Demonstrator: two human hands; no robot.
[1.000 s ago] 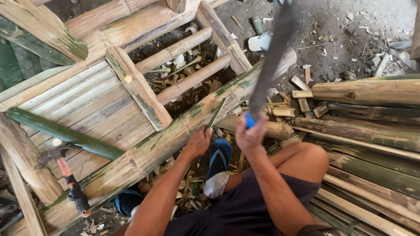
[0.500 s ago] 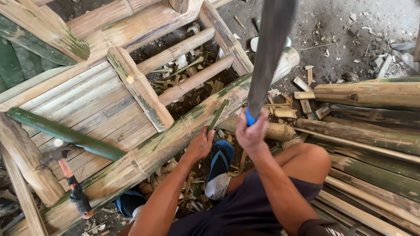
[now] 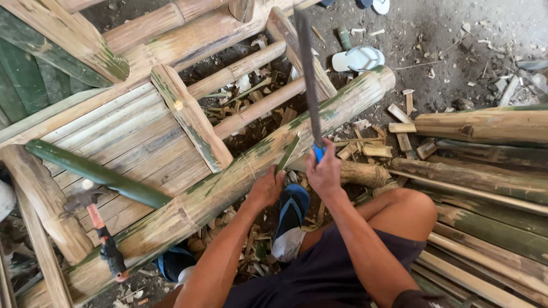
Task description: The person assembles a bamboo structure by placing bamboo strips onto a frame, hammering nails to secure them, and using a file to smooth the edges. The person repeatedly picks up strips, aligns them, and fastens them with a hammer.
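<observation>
Along the thick, green-streaked bamboo pole, which runs from lower left to upper right, the left hand presses its near side, fingers curled against it. Just right, the right hand clamps the blue-handled long dark blade, raised above the pole.

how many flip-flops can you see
3 clearly: a white one on the dirt up top, a blue one beside the knee, another blue one under the bamboo pole. More may be hidden.

- I saw a dirt floor strewn with chips.
- A sandal lay on it.
- Poles lay at my right.
- A frame rested left.
</observation>
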